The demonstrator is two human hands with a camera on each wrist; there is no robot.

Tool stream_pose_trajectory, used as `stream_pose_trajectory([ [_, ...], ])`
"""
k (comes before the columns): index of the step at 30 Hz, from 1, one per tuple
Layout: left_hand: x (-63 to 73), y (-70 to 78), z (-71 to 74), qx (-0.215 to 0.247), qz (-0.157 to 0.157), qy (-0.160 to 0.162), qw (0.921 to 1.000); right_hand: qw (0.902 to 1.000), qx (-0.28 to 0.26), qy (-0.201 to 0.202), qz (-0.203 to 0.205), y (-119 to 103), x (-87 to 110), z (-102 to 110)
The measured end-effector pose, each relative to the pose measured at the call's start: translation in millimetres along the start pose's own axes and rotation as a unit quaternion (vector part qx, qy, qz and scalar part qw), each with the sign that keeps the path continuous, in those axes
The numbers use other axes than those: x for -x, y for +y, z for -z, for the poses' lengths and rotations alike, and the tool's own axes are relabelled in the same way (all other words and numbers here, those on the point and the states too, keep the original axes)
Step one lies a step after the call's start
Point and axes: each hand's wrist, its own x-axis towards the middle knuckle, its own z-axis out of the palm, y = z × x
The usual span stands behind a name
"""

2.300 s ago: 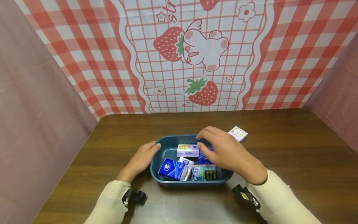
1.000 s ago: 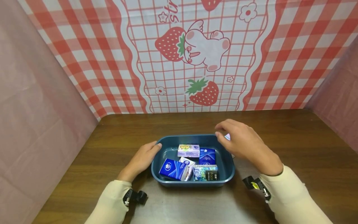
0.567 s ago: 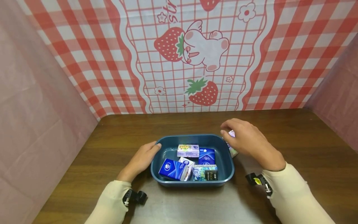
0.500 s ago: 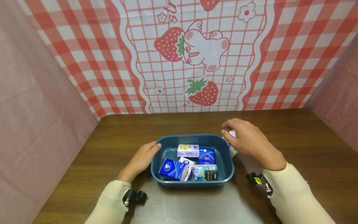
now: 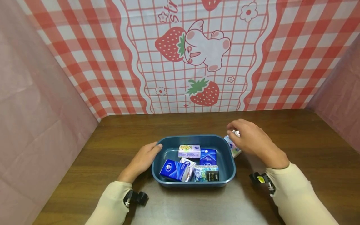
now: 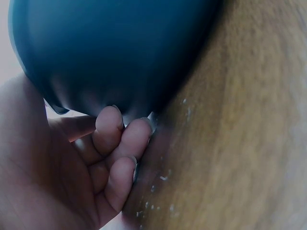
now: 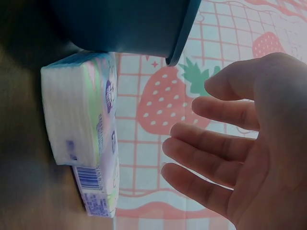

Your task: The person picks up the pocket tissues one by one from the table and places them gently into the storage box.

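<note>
My left hand (image 5: 143, 157) grips the left end of a dark blue plastic basin (image 5: 194, 185), thumb over the rim and fingers bent against the outer wall. In the left wrist view its fingertips (image 6: 109, 122) lie under the basin wall, close to the table. My right hand (image 5: 251, 142) is held above the basin's right end, fingers spread and only slightly bent, with nothing in them. Below it, outside the basin, lie a pale tissue pack (image 7: 69, 115) and a purple tissue pack (image 7: 96, 191), partly hidden by the hand in the head view.
Inside the basin are a lilac tissue pack (image 5: 189, 151), blue packs (image 5: 172, 169) (image 5: 208, 157), a white pack (image 5: 187, 163) and a green-blue pack with a black label (image 5: 206, 173). A strawberry-print checked cloth (image 5: 197, 62) hangs behind the brown wooden table (image 5: 295, 147).
My right hand has moved from over the basin to the right, beyond its rim, and more of the pale pack beside the basin shows now. The left hand has stayed on the basin.
</note>
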Motion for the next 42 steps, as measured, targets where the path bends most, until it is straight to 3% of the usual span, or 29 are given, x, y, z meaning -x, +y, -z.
stream_pose_trajectory([
  [19, 0.0, 0.5, 0.8, 0.002, -0.003, 0.002, 1.0, 0.9984, 0.005, -0.022, -0.052, 20, -1.1, -6],
  [27, 0.5, 1.5, 1.4, 0.005, 0.003, 0.0, 1.0, 0.9958, 0.007, -0.053, -0.074, 25, -1.7, -8],
  [42, 1.6, 2.1, 1.9, 0.007, 0.005, -0.005, 0.9999, 0.9931, 0.008, -0.077, -0.088, 30, 1.3, -13],
])
